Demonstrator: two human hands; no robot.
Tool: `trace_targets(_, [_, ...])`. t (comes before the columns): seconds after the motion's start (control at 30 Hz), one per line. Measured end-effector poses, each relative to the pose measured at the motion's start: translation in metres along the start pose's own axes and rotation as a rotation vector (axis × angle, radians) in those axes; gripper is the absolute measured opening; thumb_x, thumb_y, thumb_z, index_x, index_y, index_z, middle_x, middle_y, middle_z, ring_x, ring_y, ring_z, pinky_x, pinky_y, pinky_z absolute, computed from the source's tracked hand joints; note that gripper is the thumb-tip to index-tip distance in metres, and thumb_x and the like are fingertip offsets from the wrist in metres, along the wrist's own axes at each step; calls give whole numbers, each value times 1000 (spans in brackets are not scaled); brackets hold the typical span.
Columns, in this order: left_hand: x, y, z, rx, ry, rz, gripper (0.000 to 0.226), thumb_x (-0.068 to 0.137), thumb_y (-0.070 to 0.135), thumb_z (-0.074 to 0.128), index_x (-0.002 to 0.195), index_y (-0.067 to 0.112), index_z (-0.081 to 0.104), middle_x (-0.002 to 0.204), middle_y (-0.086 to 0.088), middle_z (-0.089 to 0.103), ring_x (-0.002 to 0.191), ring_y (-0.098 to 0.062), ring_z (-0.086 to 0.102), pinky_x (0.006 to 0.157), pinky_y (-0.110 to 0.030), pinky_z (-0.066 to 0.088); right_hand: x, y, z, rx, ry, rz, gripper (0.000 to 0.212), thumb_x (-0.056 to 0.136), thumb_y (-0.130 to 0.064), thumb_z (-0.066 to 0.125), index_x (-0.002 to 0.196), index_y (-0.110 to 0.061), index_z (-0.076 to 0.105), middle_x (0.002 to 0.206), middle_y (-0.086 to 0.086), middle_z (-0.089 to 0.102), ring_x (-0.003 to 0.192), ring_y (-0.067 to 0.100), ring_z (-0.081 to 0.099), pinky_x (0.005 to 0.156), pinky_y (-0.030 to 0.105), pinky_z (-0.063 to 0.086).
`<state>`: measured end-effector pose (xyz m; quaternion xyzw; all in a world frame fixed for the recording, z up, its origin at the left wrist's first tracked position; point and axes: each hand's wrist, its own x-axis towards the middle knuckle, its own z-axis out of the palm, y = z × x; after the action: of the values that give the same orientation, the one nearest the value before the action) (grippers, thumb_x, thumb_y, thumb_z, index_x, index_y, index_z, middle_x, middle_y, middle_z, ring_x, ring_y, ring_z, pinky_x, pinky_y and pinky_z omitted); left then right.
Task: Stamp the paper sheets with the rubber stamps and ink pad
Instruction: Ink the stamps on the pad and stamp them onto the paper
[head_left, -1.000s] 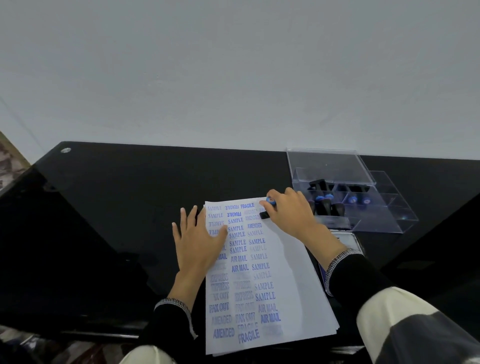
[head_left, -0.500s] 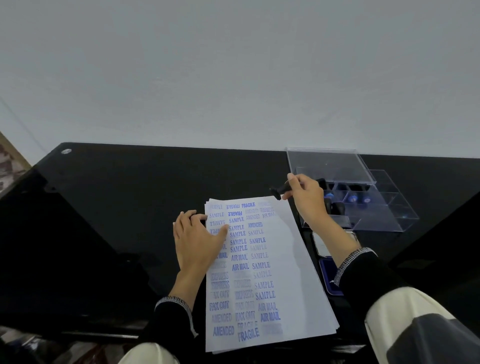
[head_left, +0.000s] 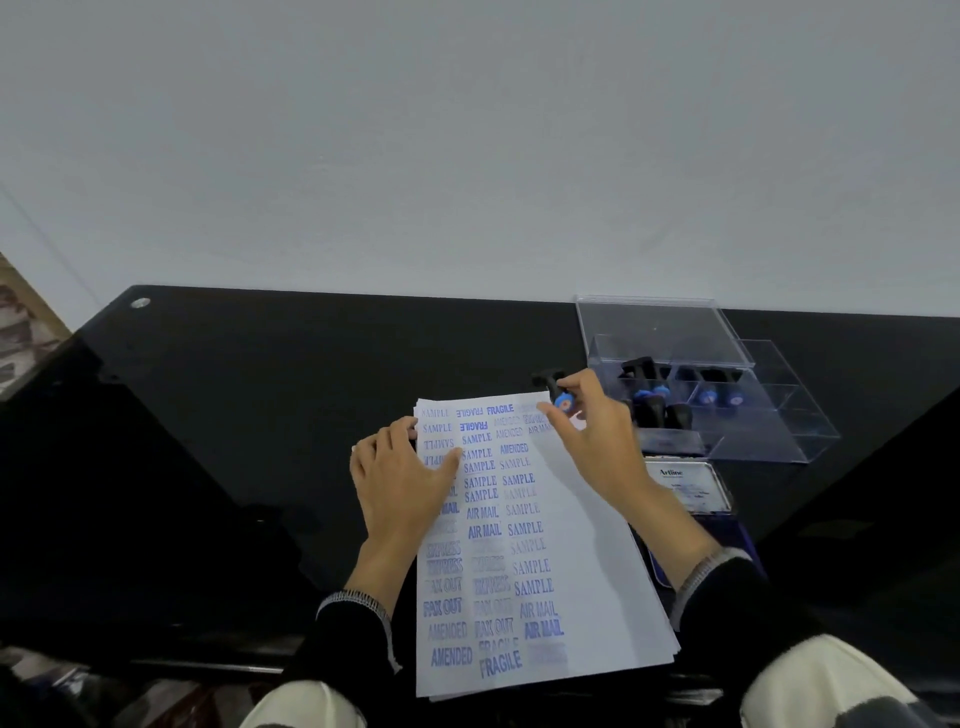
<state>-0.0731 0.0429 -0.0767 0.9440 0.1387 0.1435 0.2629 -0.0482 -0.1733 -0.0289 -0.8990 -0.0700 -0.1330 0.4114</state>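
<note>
A stack of white paper sheets (head_left: 587, 587) lies on the black table, its top sheet covered in blue stamped words. My left hand (head_left: 400, 478) rests on the sheet's upper left edge, fingers curled over the edge and thumb on the paper. My right hand (head_left: 592, 431) pinches a black rubber stamp (head_left: 553, 387) with a blue cap, lifted and tilted at the sheet's top right corner. The ink pad (head_left: 691, 486), with a white label on its open lid, lies to the right of the sheets, partly hidden by my right forearm.
A clear plastic organiser box (head_left: 748, 415) with its lid raised stands at the back right and holds several more black stamps with blue caps (head_left: 649, 397). The glossy black table (head_left: 234, 415) stretches left; a grey wall is behind it.
My right hand lifted the stamp off the sheet's top, swung right toward the box, then came back to the sheet's top right corner. My left hand's fingers curled over the paper edge.
</note>
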Motion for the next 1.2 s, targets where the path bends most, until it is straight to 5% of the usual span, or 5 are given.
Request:
trace_targets(0.13, [-3,12,-6,88,-6,-8,62,84,59,61,131,21,47,125,3,55,115,-18,48,96,-35,37,-35,-4,10,113,-38,82,16,93,-23,61,101,-18,48,83,-7,58,73,0,57,61,9,44])
trace_targets(0.37, [-11,30,-7,-50,-68,-74,47,96,36,53,137,16,40,127,-3,52,112,-18,47,78,-29,45,-57,-1,28,268,54,164,15,92,-19,62,99,-17,49,85,-3,61,72,2,57,61,7,42])
trace_targets(0.6, [-3,34,-2,-149,-103,-99,44,96,24,54,137,15,40,128,-3,54,114,-19,47,78,-31,47,-51,-3,30,210,65,134,15,94,-20,60,100,-21,45,82,-10,57,73,2,57,60,10,43])
trace_targets(0.87, [-40,42,1,-108,-90,130,42,96,23,55,137,15,47,155,-2,30,145,-20,20,118,-37,25,-67,-6,-2,271,217,101,7,95,-18,58,100,-19,54,81,-5,59,70,-3,55,61,8,42])
trace_targets(1.2, [-109,86,23,-209,-338,491,35,99,27,48,133,18,53,148,4,42,146,-16,21,120,-28,9,-117,31,-92,5,211,202,22,101,-31,41,88,-14,45,64,9,55,56,20,50,52,27,37])
